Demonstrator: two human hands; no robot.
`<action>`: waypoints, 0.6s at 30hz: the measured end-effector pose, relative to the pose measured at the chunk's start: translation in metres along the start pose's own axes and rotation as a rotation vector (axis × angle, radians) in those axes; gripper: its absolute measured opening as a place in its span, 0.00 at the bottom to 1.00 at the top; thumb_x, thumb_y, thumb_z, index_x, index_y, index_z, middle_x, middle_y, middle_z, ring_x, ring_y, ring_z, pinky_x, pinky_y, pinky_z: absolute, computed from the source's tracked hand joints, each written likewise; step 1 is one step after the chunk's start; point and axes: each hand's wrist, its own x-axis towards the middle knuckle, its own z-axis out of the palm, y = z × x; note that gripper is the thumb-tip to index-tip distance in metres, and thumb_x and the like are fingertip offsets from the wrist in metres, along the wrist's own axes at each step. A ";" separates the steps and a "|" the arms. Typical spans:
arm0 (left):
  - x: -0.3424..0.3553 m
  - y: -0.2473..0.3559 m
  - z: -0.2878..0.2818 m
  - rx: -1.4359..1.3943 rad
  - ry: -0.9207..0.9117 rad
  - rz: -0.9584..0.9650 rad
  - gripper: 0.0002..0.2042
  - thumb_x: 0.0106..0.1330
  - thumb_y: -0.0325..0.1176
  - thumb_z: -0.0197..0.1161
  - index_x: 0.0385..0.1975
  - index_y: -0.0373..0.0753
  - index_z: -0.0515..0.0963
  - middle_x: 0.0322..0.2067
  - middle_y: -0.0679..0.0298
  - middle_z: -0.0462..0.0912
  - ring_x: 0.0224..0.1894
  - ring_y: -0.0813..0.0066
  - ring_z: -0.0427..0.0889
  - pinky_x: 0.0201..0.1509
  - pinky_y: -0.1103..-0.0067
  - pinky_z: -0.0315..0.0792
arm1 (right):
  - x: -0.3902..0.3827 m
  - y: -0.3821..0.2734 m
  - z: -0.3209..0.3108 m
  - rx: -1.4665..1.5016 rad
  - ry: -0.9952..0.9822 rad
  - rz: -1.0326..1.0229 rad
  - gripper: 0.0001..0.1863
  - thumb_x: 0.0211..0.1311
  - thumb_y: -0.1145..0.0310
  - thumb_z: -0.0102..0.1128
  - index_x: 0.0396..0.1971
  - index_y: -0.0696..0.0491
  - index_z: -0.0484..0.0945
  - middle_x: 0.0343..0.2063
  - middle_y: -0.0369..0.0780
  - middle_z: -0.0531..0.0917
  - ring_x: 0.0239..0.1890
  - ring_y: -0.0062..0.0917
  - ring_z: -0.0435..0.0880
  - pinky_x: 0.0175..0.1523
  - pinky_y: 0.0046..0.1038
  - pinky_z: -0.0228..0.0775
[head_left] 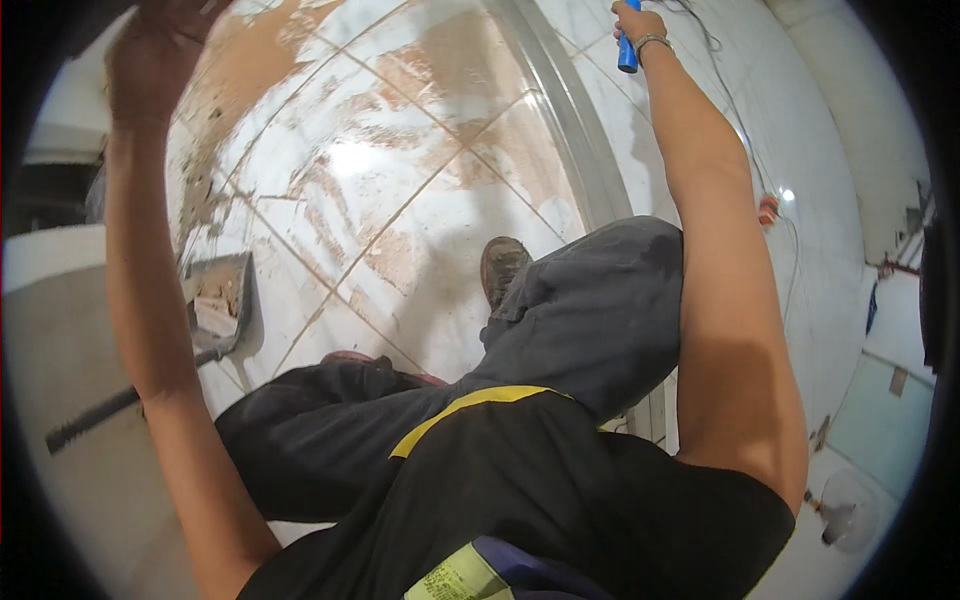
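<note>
My right hand (643, 22) is stretched far forward at the upper right, with a bracelet on its wrist. Its fingers wrap round a blue cylindrical handle (628, 50); whatever the handle belongs to lies beyond the top edge. At the upper left my left hand (155, 65) is raised in shadow, its fingers too dark and cut off by the frame to read. Between both arms spreads a tiled floor (430, 230), white with wet brown smears and patches. The handle is over the white tiles to the right of a raised grey strip (565, 110).
A dustpan (240, 290) holding debris lies left of my feet, its dark ribbed handle (95, 420) pointing away left. My shoe (503, 265) stands on the smeared tiles. A cable with an orange connector (768, 210) runs along the right side. A pale green panel (880, 420) is farther right.
</note>
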 end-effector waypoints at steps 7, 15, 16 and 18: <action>0.098 -0.114 -0.140 -0.265 -1.196 0.020 0.45 0.69 0.67 0.47 0.71 0.31 0.55 0.66 0.36 0.63 0.68 0.43 0.66 0.73 0.58 0.57 | -0.043 0.011 -0.057 -0.228 0.159 -0.059 0.22 0.58 0.54 0.63 0.35 0.62 0.81 0.26 0.47 0.85 0.27 0.34 0.85 0.34 0.39 0.77; 0.098 -0.205 -0.102 0.007 -0.841 0.316 0.29 0.72 0.35 0.61 0.68 0.31 0.60 0.56 0.47 0.78 0.59 0.63 0.79 0.59 0.71 0.77 | -0.155 0.110 -0.255 -1.353 0.023 -0.191 0.10 0.57 0.67 0.59 0.39 0.44 0.83 0.28 0.43 0.87 0.31 0.36 0.88 0.37 0.40 0.80; 0.093 -0.216 -0.093 0.001 -0.856 0.304 0.29 0.72 0.35 0.61 0.68 0.31 0.60 0.56 0.47 0.78 0.59 0.63 0.79 0.59 0.71 0.77 | -0.172 0.109 -0.271 -1.738 0.012 -0.341 0.09 0.56 0.67 0.60 0.37 0.45 0.83 0.28 0.42 0.87 0.31 0.35 0.87 0.36 0.41 0.80; 0.053 -0.201 -0.063 -0.120 -0.921 0.150 0.31 0.72 0.36 0.61 0.70 0.34 0.57 0.58 0.47 0.77 0.55 0.61 0.81 0.54 0.70 0.80 | -0.208 0.103 -0.310 -1.717 0.141 -0.239 0.08 0.57 0.66 0.59 0.37 0.44 0.83 0.27 0.42 0.87 0.30 0.36 0.87 0.37 0.41 0.79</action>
